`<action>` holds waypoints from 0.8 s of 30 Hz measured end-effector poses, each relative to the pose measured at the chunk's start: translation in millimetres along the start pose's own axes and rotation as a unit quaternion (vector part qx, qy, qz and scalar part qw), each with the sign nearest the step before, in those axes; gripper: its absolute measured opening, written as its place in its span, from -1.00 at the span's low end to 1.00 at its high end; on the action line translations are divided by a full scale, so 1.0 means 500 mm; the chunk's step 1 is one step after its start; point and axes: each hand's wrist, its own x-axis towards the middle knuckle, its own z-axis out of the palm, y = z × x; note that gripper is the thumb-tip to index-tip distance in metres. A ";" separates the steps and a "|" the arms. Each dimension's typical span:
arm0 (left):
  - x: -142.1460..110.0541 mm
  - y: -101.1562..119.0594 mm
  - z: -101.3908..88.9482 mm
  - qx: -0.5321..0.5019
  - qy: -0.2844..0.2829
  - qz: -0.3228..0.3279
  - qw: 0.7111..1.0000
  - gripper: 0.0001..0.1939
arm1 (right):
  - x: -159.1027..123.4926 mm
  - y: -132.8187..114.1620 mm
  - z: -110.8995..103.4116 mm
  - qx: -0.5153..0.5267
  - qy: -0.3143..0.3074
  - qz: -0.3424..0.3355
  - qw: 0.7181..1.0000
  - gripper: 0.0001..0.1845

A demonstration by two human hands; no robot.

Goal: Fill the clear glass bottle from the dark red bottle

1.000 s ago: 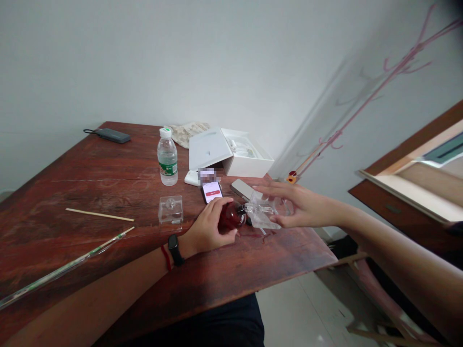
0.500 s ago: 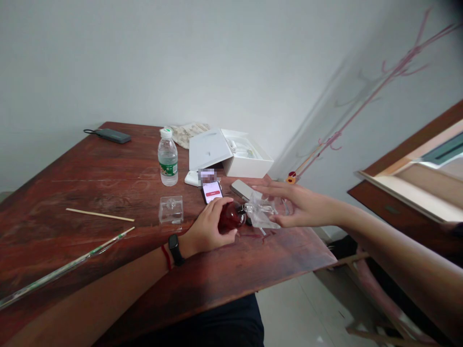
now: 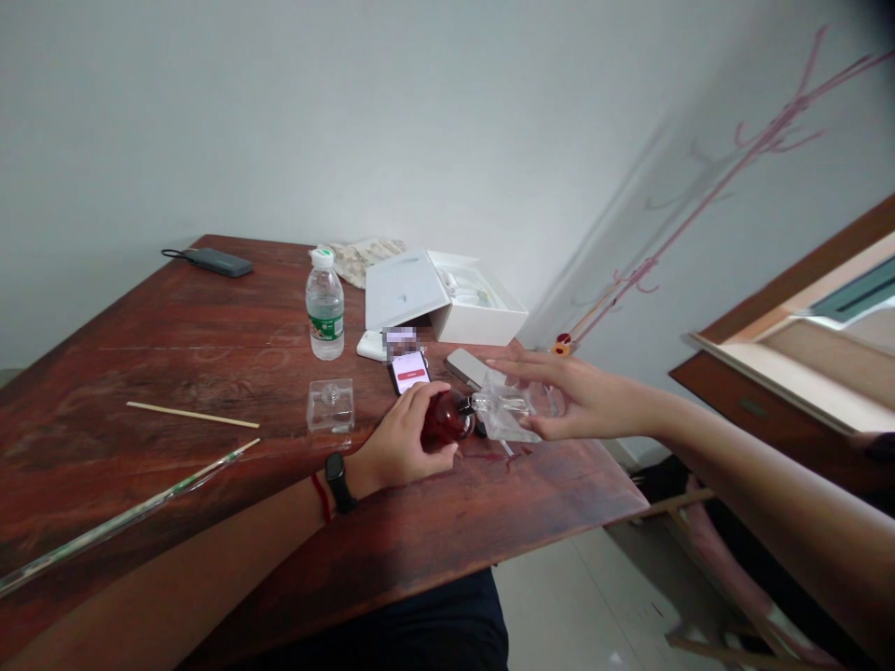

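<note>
My left hand [image 3: 412, 433] is wrapped around a dark red, rounded glass vessel [image 3: 447, 419] lying on its side. Its narrow dark neck points right and meets a clear glass piece [image 3: 510, 410] with a flat, squarish flange and a rounded end. The fingers and thumb of my right hand [image 3: 570, 396] grip that clear piece from the right. Whether the two parts are joined or only touching, I cannot tell. To the left of my left hand, a clear square block [image 3: 331, 407] with a round knob rests on the table.
On the wooden table [image 3: 210, 335] stand a water bottle [image 3: 325, 308] and an opened white box [image 3: 479, 317]. A phone [image 3: 409, 371] and a grey flat device [image 3: 467, 367] lie beyond my hands. Wooden sticks [image 3: 192, 415], one pair wrapped, lie left; a dark power bank [image 3: 216, 263] sits far left.
Both hands keep their hold on the red vessel and the clear piece with hardly any movement. The view shifts very slightly.
</note>
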 end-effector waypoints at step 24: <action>-0.001 0.004 -0.001 -0.015 0.003 -0.015 1.000 -0.24 | 0.010 -0.007 -0.007 -0.013 -0.010 -0.005 1.000 -0.07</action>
